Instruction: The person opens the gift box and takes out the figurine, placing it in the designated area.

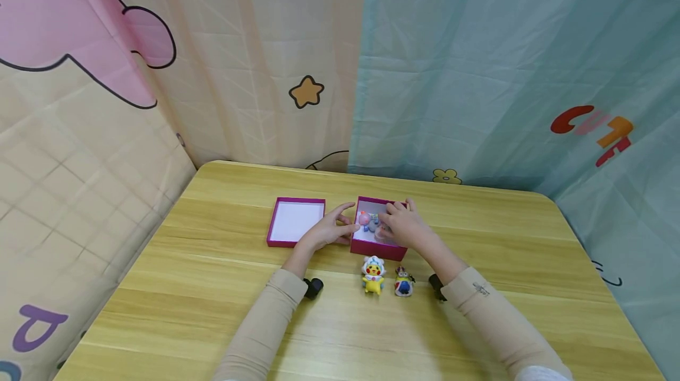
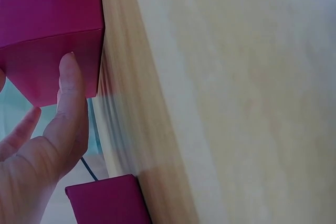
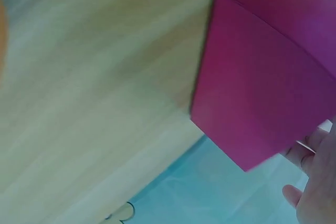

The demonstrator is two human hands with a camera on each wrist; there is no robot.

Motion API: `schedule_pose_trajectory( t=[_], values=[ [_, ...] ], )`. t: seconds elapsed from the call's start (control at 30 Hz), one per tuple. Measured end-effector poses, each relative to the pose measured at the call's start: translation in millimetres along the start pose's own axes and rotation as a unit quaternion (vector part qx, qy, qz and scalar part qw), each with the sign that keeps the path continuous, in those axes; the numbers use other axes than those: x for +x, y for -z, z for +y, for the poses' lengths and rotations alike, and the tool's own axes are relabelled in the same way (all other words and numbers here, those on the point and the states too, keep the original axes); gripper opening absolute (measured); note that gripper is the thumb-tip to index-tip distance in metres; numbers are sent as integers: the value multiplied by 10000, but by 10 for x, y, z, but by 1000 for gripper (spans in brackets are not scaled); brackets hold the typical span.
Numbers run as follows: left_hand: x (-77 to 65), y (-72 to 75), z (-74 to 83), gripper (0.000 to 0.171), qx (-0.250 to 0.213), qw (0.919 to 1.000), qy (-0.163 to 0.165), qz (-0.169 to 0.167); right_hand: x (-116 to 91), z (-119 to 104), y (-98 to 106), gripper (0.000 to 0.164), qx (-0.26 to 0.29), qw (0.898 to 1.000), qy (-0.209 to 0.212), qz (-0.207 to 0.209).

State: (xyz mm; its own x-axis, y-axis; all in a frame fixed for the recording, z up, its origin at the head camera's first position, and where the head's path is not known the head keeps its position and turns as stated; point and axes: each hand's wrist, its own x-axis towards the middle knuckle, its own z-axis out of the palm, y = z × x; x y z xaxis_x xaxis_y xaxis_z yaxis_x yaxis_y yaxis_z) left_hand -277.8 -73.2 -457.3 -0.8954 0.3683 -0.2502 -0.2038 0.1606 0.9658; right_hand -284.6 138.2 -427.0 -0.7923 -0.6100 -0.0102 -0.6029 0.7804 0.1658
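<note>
A magenta box (image 1: 378,249) with a white inside stands on the table, holding several small toy figures, among them a pink one (image 1: 363,219) and a grey one (image 1: 374,225). My left hand (image 1: 332,228) is at the box's left side, its fingers extended; in the left wrist view a fingertip touches the wall. Over the right rim, my right hand (image 1: 405,224) reaches in, fingers down among the figures. Its fingertips are hidden, so whether they pinch a figure cannot be seen. In the right wrist view, the box wall (image 3: 262,82) covers most of that hand.
Left of the box lies its lid (image 1: 296,220), white inside up. In front of the box stand a yellow figure with a white hood (image 1: 373,276) and a smaller figure in a blue outfit (image 1: 404,282). Patterned curtains (image 1: 457,74) hang behind the wooden table (image 1: 212,286).
</note>
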Motion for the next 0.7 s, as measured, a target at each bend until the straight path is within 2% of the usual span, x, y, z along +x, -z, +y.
schedule_pose_trajectory(
  t=[0.17, 0.3, 0.5, 0.7],
  values=[
    [-17, 15, 34, 67, -64, 9999, 24, -97, -48, 9, 125, 31, 78, 9997, -72, 203],
    [-99, 5, 139, 67, -93, 9997, 30, -217, -130, 40, 258, 29, 241, 9991, -213, 279],
    [-193, -10, 231, 67, -48, 9997, 30, -255, -339, 158, 392, 26, 557, 9961, -395, 561],
    [-194, -8, 225, 66, -44, 9996, 8, -279, -596, 274, 403, 18, 735, 9937, -557, 639]
  ],
)
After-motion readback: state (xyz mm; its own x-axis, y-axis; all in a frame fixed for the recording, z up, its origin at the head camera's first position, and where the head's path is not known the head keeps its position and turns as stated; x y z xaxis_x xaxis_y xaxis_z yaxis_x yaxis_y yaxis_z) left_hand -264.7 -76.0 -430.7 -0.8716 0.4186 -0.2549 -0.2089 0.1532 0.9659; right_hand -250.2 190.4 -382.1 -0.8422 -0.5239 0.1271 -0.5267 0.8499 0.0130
